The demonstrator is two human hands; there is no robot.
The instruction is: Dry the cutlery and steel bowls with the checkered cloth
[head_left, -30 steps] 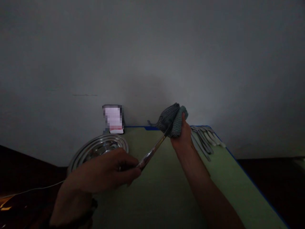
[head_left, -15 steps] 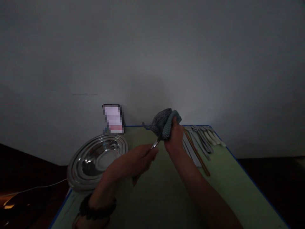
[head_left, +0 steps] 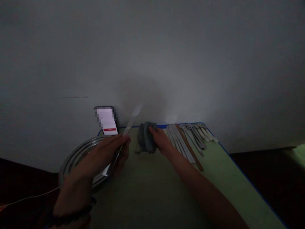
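My left hand (head_left: pixel 111 152) is closed around the middle of a metal table knife (head_left: pixel 132 118), whose blurred blade points up and away while its shiny handle end sticks out below the fingers. To the right, my right hand (head_left: pixel 162 138) grips a folded grey-green cloth (head_left: pixel 147 138), held a little above the table. Knife and cloth are apart. Beyond my right hand lies a row of cutlery: several table knives (head_left: pixel 178 143), brown chopsticks (head_left: pixel 190 149), metal spoons or forks (head_left: pixel 196 136) and pale white-ended pieces (head_left: pixel 209 135) too dim to name.
A round steel basin (head_left: pixel 65 165) stands at the table's left, partly behind my left hand and forearm. Behind it a lit phone (head_left: pixel 108 122) leans against the grey wall (head_left: pixel 152 57). The green table (head_left: pixel 147 190) has a blue edge. A thin cable (head_left: pixel 35 196) runs at left.
The knife has come out of the cloth, and my left hand has drawn back left with it. My right hand has moved left and lower with the cloth, uncovering more of the cutlery row.
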